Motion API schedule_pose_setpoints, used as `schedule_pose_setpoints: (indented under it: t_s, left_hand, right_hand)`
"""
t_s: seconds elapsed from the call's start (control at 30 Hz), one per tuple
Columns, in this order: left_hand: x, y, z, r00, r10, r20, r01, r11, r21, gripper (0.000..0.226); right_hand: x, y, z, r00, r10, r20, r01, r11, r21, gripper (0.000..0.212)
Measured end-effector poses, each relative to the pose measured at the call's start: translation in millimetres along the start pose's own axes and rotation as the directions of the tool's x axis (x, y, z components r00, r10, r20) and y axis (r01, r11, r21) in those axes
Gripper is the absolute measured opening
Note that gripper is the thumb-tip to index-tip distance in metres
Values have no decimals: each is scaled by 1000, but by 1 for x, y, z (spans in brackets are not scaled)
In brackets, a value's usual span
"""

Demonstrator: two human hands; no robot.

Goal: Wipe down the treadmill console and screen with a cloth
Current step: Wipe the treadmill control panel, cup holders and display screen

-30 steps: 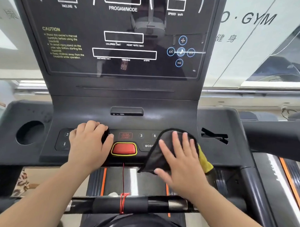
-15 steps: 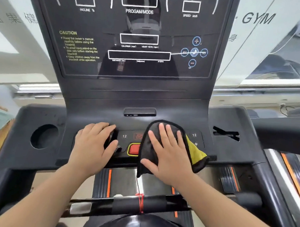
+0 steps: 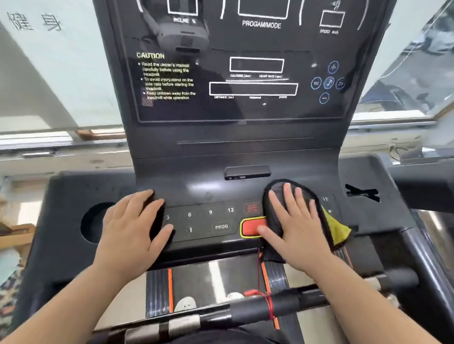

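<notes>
1. Right hand [image 3: 296,225]: fingers [image 3: 288,197] straight, released, pressing the dark cloth [image 3: 274,199] flat beneath them onto the console [image 3: 210,189].
2. Red button [image 3: 251,227] just beside its thumb.
3. Left hand [image 3: 131,225]: fingers relaxed, grasping nothing, resting on the console.

screen [image 3: 247,47] reads CAUTION, PROGAM/MODE, INCLINE %, console keypad [image 3: 206,224] shows 3, 6, 9, 12, PROG

Left grip [image 3: 132,227] palm-down, fingers relaxed; right grip [image 3: 297,227] flat, fingers spread.
</notes>
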State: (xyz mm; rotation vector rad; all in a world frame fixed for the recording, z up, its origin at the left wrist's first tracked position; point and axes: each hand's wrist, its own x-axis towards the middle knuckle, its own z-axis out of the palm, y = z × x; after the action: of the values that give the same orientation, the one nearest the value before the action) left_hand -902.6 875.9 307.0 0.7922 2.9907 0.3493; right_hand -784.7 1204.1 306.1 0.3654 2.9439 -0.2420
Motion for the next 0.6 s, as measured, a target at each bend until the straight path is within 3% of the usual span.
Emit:
schedule_pose_setpoints:
  t_s: [0.13, 0.37, 0.5, 0.6]
  left_hand:
    - [-4, -17, 1, 997, 73, -11, -74, 995, -72, 58]
    - [-5, -41, 2, 986, 145, -87, -154, 982, -110, 57]
    - [-11, -57, -2, 997, 37, -65, -42, 997, -70, 60]
    - [-13, -71, -5, 999, -27, -27, 26, 999, -29, 63]
  right_hand:
    - [12, -58, -2, 972, -206, 112, 212, 976, -46, 99]
    - [6, -164, 20, 865, -483, 136, 489, 872, -15, 81]
    - [-18, -148, 31, 909, -411, 63, 412, 911, -9, 79]
    - [-26, -127, 35, 995, -102, -14, 101, 992, -72, 85]
